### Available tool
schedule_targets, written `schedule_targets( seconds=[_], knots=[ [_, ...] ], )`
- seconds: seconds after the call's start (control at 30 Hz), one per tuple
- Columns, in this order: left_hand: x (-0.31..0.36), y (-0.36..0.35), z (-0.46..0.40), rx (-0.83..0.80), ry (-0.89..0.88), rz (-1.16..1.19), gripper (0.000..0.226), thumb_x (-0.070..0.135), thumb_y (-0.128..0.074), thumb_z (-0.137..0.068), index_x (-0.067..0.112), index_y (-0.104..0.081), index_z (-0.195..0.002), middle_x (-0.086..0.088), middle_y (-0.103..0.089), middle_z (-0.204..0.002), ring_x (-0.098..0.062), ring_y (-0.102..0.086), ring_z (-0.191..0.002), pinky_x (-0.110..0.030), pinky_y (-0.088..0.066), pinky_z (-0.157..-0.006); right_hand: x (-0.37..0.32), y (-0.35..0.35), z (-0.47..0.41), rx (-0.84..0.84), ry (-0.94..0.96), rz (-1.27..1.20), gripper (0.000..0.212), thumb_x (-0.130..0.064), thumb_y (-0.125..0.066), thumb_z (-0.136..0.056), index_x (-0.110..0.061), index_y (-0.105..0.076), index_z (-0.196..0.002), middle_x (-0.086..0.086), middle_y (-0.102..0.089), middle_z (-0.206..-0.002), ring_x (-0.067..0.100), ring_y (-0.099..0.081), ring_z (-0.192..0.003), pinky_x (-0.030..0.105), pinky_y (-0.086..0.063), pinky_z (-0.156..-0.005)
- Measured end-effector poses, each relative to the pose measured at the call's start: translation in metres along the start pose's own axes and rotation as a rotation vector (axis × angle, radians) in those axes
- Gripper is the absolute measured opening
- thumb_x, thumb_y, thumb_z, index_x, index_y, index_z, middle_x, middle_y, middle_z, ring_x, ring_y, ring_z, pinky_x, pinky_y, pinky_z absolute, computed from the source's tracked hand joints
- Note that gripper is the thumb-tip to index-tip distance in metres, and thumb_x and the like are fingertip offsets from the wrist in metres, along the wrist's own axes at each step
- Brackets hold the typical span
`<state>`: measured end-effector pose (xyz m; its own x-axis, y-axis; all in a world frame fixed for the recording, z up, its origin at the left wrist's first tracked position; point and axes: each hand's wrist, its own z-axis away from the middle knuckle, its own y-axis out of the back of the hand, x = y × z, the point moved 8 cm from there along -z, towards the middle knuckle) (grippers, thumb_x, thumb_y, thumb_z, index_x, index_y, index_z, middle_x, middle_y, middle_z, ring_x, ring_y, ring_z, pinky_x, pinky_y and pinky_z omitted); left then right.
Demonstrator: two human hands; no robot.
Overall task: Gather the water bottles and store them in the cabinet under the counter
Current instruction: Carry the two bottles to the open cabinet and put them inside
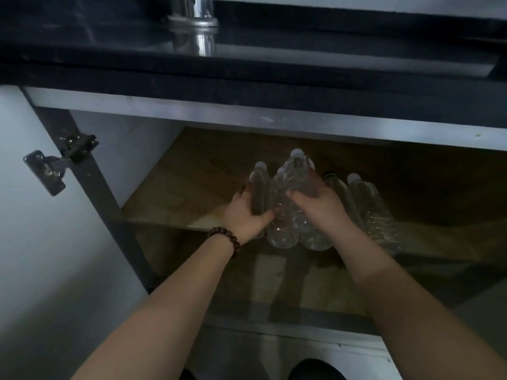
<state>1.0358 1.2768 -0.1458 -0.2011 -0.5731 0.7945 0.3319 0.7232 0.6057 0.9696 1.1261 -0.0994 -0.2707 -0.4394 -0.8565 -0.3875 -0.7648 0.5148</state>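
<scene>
Several clear plastic water bottles with white caps lie on the wooden shelf (175,187) inside the open cabinet under the counter. My left hand (244,212) grips the leftmost bottle (259,185) near its lower half. Over the middle of the pile, my right hand (319,204) is closed on a bottle (297,174) that rests on top of others. Two more bottles (370,209) lie to the right of my right hand, untouched. A bead bracelet circles my left wrist.
The black counter (247,78) overhangs the cabinet, with a chrome tap base (193,20) on it. The white cabinet door (41,242) stands open at the left on a metal hinge (55,165). A lower cabinet floor (301,292) shows beneath the shelf.
</scene>
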Motion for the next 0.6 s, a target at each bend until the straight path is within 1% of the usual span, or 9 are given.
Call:
schedule_targets(
  seconds=[0.07,0.13,0.2,0.3,0.37,0.43,0.5,0.53,0.6],
  knots=[
    [0.001,0.0,-0.003,0.009,-0.024,-0.067,0.073,0.053,-0.066,-0.081,0.03,-0.036,-0.144,-0.003,-0.042,-0.146,-0.024,-0.043,-0.132,-0.037,-0.039,-0.106,0.003,-0.001,-0.002,0.014,-0.005,0.02,0.055,-0.041,-0.061,-0.086,-0.035,-0.041,-0.137,0.0,-0.053,-0.133,0.022,-0.055,-0.115,0.038,-0.045,-0.095],
    [0.001,-0.002,-0.007,-0.014,-0.045,-0.114,0.08,0.058,-0.064,-0.08,0.031,-0.03,-0.147,-0.002,-0.041,-0.148,-0.023,-0.038,-0.136,-0.038,-0.036,-0.108,0.005,-0.001,-0.003,0.018,-0.033,0.028,0.052,-0.043,-0.061,-0.086,-0.033,-0.045,-0.134,0.001,-0.053,-0.133,0.022,-0.054,-0.115,0.036,-0.044,-0.094],
    [0.003,-0.003,-0.008,-0.051,-0.047,-0.133,0.089,0.064,-0.062,-0.077,0.032,-0.023,-0.15,-0.003,-0.035,-0.152,-0.024,-0.032,-0.139,-0.037,-0.032,-0.11,0.006,0.002,-0.002,0.016,-0.049,-0.008,0.045,-0.039,-0.062,-0.087,-0.032,-0.049,-0.129,-0.002,-0.057,-0.124,0.018,-0.055,-0.11,0.034,-0.044,-0.093],
    [0.008,0.0,0.002,-0.125,0.009,-0.177,0.093,0.063,-0.062,-0.077,0.028,-0.019,-0.152,-0.004,-0.024,-0.158,-0.023,-0.024,-0.144,-0.035,-0.029,-0.112,0.002,0.004,0.005,-0.02,-0.093,-0.06,0.044,-0.036,-0.065,-0.086,-0.032,-0.051,-0.128,-0.01,-0.055,-0.109,0.012,-0.053,-0.103,0.028,-0.042,-0.089],
    [0.015,0.005,0.014,-0.168,0.055,-0.239,0.097,0.062,-0.061,-0.077,0.025,-0.015,-0.153,-0.006,-0.016,-0.161,-0.026,-0.021,-0.145,-0.038,-0.03,-0.115,-0.005,0.008,0.016,-0.037,-0.116,-0.041,0.057,-0.049,-0.066,-0.079,-0.033,-0.05,-0.131,-0.008,-0.059,-0.118,0.014,-0.057,-0.106,0.03,-0.045,-0.091],
    [0.025,0.012,0.03,-0.209,0.094,-0.239,0.096,0.064,-0.059,-0.075,0.028,-0.015,-0.153,-0.004,-0.018,-0.16,-0.028,-0.029,-0.142,-0.042,-0.035,-0.113,-0.011,0.014,0.031,-0.061,-0.16,-0.01,0.067,-0.056,-0.064,-0.075,-0.032,-0.047,-0.135,-0.006,-0.059,-0.126,0.017,-0.059,-0.109,0.031,-0.047,-0.092],
    [0.04,0.026,0.051,-0.225,0.118,-0.2,0.093,0.067,-0.057,-0.075,0.032,-0.018,-0.151,0.0,-0.027,-0.156,-0.026,-0.04,-0.136,-0.041,-0.041,-0.108,-0.022,0.022,0.051,-0.086,-0.212,0.049,0.062,-0.042,-0.062,-0.085,-0.027,-0.04,-0.14,-0.003,-0.055,-0.126,0.022,-0.056,-0.111,0.027,-0.044,-0.088],
    [0.05,0.034,0.063,-0.227,0.119,-0.191,0.09,0.065,-0.057,-0.077,0.031,-0.019,-0.151,0.001,-0.028,-0.156,-0.024,-0.041,-0.135,-0.039,-0.041,-0.108,-0.029,0.028,0.062,-0.091,-0.223,0.085,0.062,-0.036,-0.061,-0.087,-0.027,-0.035,-0.143,-0.002,-0.052,-0.128,0.025,-0.055,-0.114,0.026,-0.043,-0.087],
    [0.072,0.051,0.088,-0.223,0.119,-0.203,0.082,0.057,-0.057,-0.084,0.028,-0.02,-0.151,0.0,-0.026,-0.156,-0.022,-0.036,-0.138,-0.034,-0.036,-0.111,-0.042,0.039,0.085,-0.122,-0.233,0.132,0.07,-0.038,-0.058,-0.084,-0.035,-0.024,-0.146,0.0,-0.045,-0.143,0.028,-0.053,-0.121,0.031,-0.046,-0.092]
  ],
)
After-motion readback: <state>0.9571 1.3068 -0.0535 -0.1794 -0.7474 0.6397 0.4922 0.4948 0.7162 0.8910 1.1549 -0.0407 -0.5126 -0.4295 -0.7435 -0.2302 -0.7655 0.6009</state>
